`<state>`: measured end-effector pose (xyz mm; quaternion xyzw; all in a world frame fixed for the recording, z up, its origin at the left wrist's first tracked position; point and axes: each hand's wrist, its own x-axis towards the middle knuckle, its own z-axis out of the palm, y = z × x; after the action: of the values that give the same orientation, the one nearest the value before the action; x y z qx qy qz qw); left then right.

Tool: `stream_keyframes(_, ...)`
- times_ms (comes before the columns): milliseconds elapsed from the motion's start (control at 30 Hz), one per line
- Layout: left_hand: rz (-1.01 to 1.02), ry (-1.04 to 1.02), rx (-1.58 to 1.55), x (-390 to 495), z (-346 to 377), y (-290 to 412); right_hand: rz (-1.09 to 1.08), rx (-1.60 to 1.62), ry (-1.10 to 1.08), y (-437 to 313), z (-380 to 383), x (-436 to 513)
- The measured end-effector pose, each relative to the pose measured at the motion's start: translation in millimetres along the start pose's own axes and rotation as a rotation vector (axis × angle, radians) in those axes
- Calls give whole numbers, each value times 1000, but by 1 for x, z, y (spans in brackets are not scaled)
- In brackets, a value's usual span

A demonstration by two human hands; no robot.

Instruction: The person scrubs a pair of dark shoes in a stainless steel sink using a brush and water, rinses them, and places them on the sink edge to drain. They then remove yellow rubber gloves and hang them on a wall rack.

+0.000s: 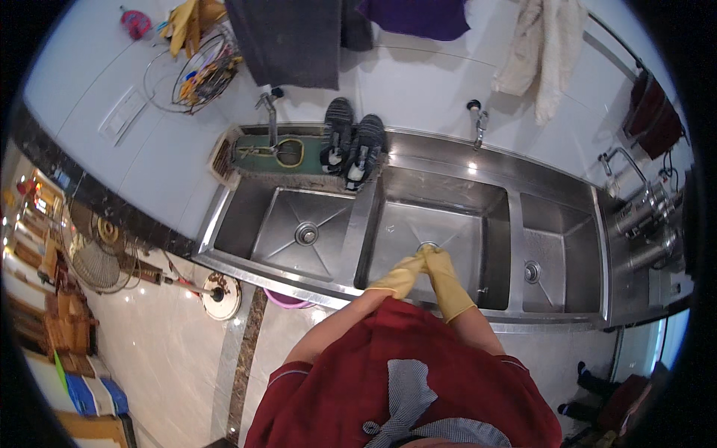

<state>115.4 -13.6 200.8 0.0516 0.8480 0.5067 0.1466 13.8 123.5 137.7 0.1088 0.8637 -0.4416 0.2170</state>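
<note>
Yellow rubber gloves cover both of my hands, which meet over the middle basin [448,235] of a stainless steel sink. My left hand [404,271] reaches in from the left, its fingers against the other glove. Beside it, my right hand [440,266] points down toward the basin's floor. The drain [427,245] shows only as a rim just beyond the fingertips. Whether the fingers grip the drain fitting or anything else is hidden by the gloves. Small bits or drops lie on the basin floor.
A left basin [280,224] and a narrower right basin [566,241] flank the middle one. Dark shoes [353,143] stand on the back ledge near a tap [272,120]; another tap [480,129] juts from the wall. A fan [98,263] stands at left; a person [622,397] is at lower right.
</note>
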Motion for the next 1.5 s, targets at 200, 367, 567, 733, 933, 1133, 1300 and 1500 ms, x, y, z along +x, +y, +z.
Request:
stream_keyframes(200, -158, -42, -361, -35, -45, 14, -50, 738, -315, -48, 3, -41)
stream_keyframes(367, -120, -48, -400, -43, -31, -9, -102, 279, -98, -49, 10, -32)
stream_keyframes(567, -92, -60, -400, -46, -20, -19, -122, 212, 81, -23, 3, -17)
stream_keyframes(733, -70, -81, -421, -44, -16, -23, -90, 299, 169, -12, 1, 2)
stream_keyframes(933, -63, -92, -493, -45, -19, -16, 225, 1290, -26, -12, 35, 36)
stream_keyframes(1133, -184, -87, -596, -130, -78, 26, 118, 910, 282, 51, -84, 58)
stream_keyframes(1300, -330, 119, -372, -125, -105, 16, 143, 908, 113, 14, -92, 18)
stream_keyframes(1500, 238, 412, 289, -48, -54, 29, -139, 1182, -504, -101, -65, -90)
